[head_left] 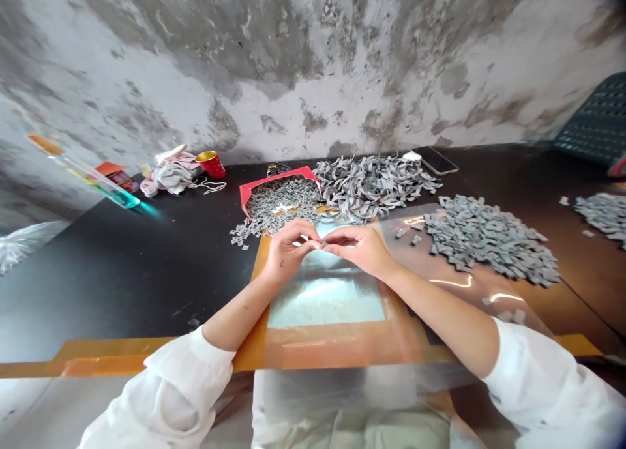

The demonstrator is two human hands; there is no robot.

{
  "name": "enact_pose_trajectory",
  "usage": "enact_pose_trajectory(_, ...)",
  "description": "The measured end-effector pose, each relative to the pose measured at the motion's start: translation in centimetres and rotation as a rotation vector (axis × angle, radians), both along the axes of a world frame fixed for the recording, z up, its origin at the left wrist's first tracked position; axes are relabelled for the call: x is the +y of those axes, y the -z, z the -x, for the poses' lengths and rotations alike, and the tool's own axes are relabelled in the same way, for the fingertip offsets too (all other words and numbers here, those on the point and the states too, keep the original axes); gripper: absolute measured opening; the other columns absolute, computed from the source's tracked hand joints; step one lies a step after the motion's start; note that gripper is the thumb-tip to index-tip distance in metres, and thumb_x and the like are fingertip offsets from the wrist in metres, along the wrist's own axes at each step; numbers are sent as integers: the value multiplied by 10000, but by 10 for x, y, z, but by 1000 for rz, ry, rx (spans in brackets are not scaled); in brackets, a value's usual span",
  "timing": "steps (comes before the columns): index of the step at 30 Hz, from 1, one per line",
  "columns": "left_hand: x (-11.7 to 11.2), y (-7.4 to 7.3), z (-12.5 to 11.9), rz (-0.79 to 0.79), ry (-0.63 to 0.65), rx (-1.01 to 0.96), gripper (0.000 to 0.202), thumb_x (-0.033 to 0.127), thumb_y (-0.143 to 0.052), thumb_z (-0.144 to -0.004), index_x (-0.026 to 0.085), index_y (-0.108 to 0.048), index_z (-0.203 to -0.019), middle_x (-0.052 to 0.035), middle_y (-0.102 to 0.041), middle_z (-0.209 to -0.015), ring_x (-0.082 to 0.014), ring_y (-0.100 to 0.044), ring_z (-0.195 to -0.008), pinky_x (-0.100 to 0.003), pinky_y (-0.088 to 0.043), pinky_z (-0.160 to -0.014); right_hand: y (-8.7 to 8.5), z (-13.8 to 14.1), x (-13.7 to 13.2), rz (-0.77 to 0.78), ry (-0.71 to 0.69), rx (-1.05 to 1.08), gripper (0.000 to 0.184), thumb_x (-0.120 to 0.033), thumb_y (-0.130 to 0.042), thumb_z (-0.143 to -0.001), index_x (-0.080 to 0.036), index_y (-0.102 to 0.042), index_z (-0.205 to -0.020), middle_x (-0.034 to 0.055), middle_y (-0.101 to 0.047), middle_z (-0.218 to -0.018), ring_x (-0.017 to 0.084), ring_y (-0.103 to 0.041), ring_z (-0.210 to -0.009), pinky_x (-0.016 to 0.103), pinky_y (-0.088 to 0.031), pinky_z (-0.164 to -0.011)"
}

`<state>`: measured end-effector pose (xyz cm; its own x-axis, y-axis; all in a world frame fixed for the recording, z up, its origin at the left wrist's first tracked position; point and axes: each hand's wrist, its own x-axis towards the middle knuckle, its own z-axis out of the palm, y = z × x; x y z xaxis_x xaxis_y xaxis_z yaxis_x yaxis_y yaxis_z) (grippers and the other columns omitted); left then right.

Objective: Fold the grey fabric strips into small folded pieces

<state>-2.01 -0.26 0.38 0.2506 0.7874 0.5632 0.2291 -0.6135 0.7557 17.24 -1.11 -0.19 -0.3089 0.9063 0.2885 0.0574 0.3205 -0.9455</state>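
My left hand (291, 247) and my right hand (362, 247) meet over a pale, shiny sheet (325, 299) taped to the table. Thumb and fingers of each hand are pinched together, and a tiny grey piece (323, 243) shows between the fingertips; its exact shape is too small to make out. Just beyond my left hand, a red-edged box (244, 198) lies open towards me, with many small grey pieces (286, 198) in it and spilling out. Past my right hand is a heap of grey fabric-like strips (374, 185).
At right, a pile of short grey pieces (489, 240) lies on clear plastic film (415, 266); another pile (606, 214) is farther right. A phone (440, 161) lies behind. To the left stand a red cup (211, 165), crumpled cloth (173, 173) and a clear bluish tube (98, 182).
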Motion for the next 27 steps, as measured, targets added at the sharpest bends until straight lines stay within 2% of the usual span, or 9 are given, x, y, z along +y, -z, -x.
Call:
enact_pose_trajectory(4, 0, 1, -1, 12, -1, 15, 210, 386, -740, -755, 192, -690, -695, -40, -635, -732, -165, -573, -736, -285, -450, -701, -6, 1, -4, -117, -4, -38, 209, -292, -753, -727, -190, -743, -908, 38, -751, -883, 163, -713, -785, 293, -592, -790)
enact_pose_trajectory(8, 0, 3, -1, 69, -12, -24, 206, 380, -754, -742, 187, -688, -712, -37, -638, -747, -156, -582, -731, -261, -444, -647, -5, 1, -5, -181, 44, -51, 188, -307, -713, -772, -204, -745, -925, 32, -748, -905, 158, -709, -789, 290, -594, -786)
enact_pose_trajectory(13, 1, 5, 0, 229, -7, -157, 213, 346, -796, -692, 168, -686, -727, -41, -658, -767, -143, -606, -687, -250, -472, -605, 1, -3, 3, -151, 90, -64, 211, -330, -741, -749, -222, -761, -929, 41, -748, -946, 179, -713, -860, 305, -589, -811)
enact_pose_trajectory(17, 2, 6, -1, 393, 38, -260, 256, 336, -821, -658, 163, -705, -807, -24, -673, -679, -139, -619, -596, -267, -512, -586, 4, -3, 8, -114, 59, -14, 223, -341, -749, -741, -238, -765, -938, 42, -742, -956, 179, -709, -880, 313, -589, -816)
enact_pose_trajectory(19, 3, 8, -1, 421, 55, -273, 235, 337, -808, -676, 165, -713, -805, -23, -668, -673, -133, -609, -580, -266, -512, -574, 4, -3, 8, -99, 40, 7, 234, -346, -753, -737, -241, -764, -946, 39, -741, -952, 175, -707, -870, 309, -588, -809)
enact_pose_trajectory(21, 5, 9, 0, 401, 80, -259, 204, 336, -790, -702, 172, -717, -799, -33, -664, -730, -135, -609, -636, -266, -514, -599, 3, -3, 7, -92, 26, 2, 234, -335, -753, -742, -242, -763, -956, 36, -740, -944, 171, -704, -862, 306, -580, -811)
enact_pose_trajectory(24, 7, 8, 3, 343, 170, -191, 168, 330, -768, -730, 177, -714, -775, -62, -634, -891, -166, -612, -852, -282, -520, -740, 3, -3, 7, -161, 42, -54, 193, -290, -753, -750, -245, -767, -937, 29, -736, -916, 165, -688, -875, 310, -553, -846)
enact_pose_trajectory(27, 9, 6, 5, 411, 260, -118, 187, 349, -750, -745, 169, -708, -773, -89, -607, -1003, -198, -592, -969, -306, -516, -807, 6, -4, 8, -275, 132, -120, 164, -244, -759, -745, -259, -770, -908, 29, -701, -968, 160, -661, -913, 313, -529, -869)
